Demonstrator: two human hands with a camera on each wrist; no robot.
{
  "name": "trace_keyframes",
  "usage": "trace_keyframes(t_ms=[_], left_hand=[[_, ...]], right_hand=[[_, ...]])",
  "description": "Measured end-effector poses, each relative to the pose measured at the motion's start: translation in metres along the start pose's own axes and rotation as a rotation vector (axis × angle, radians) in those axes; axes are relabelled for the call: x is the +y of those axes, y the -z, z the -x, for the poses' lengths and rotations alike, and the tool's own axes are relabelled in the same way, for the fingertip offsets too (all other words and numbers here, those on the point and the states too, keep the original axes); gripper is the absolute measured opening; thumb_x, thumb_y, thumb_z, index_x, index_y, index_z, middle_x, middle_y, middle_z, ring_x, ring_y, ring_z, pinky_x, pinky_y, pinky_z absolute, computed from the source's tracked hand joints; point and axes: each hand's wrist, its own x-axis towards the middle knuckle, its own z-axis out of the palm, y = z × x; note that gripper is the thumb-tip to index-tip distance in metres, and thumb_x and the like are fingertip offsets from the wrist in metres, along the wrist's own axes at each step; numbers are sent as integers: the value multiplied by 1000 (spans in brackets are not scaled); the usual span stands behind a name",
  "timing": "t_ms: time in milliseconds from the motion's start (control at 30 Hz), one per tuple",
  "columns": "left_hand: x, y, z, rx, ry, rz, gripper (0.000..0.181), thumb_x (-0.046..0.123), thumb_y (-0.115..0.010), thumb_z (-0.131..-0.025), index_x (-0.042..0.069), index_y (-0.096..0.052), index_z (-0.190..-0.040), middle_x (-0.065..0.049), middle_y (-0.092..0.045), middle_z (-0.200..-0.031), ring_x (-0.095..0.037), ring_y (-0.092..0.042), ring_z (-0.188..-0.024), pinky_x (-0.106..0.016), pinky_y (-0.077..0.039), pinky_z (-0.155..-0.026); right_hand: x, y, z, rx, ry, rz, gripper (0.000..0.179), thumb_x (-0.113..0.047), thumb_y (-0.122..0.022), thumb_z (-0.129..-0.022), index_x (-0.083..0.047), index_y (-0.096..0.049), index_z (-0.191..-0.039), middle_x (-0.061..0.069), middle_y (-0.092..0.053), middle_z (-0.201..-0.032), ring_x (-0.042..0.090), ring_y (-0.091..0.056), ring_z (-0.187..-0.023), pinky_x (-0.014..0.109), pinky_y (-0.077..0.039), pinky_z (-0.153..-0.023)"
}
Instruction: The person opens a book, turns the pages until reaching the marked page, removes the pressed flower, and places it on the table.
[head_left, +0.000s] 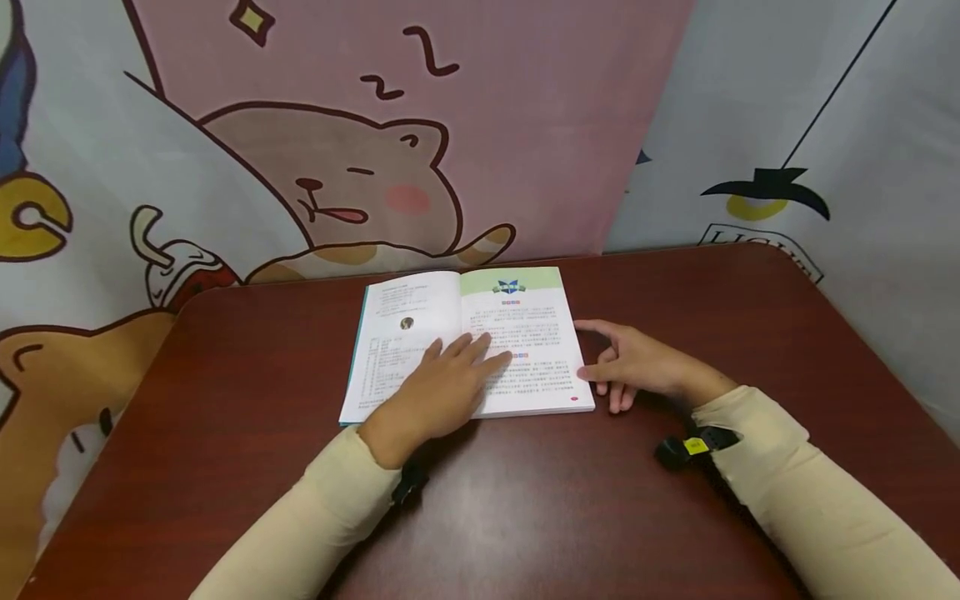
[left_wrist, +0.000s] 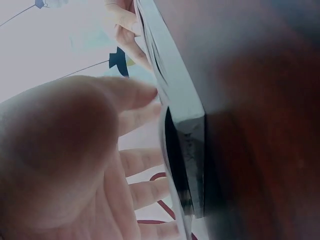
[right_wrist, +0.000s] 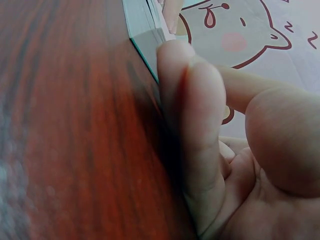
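Observation:
An open book (head_left: 525,325) with printed text lies on the table, its right page topped by a green band. My left hand (head_left: 446,383) rests across the lower middle of the pages, fingers spread. In the left wrist view, the fingers (left_wrist: 145,192) of that hand reach over the book's page (left_wrist: 172,170), whose near edge curves up over a dark gap. At the right edge of the book is my right hand (head_left: 637,362), index finger straight along the edge and thumb tip at the page's border. Its other fingers (right_wrist: 202,110) bend loosely beside the book's corner (right_wrist: 147,42).
The dark red-brown wooden table (head_left: 555,508) extends on all sides of the book. Behind it hangs a cloth backdrop (head_left: 540,125) with a sleeping cartoon animal. A black wrist device (head_left: 675,452) with a yellow label sits at the right cuff.

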Motion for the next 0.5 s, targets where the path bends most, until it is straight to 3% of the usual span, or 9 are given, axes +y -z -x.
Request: trace_keyframes(t_ms=[300, 500], left_hand=[[0, 1, 1, -37, -10, 24, 61, 57, -46, -88, 31, -35, -142, -9, -33, -148, -31, -31, -136, -58, -26, -105], [0, 1, 1, -29, -29, 21, 67, 65, -48, -82, 34, -37, -141, -9, -35, -147, -34, -32, -135, -59, -27, -104]], right_hand=[[-3, 0, 2, -7, 1, -12, 82, -28, -68, -82, -26, -17, -145, 16, -59, -69, 31, -63, -49, 49, -51, -48], [-3, 0, 2, -12, -11, -29, 79, -29, -66, -84, -26, -16, -146, 17, -60, -69, 31, -63, -49, 49, -51, -49]])
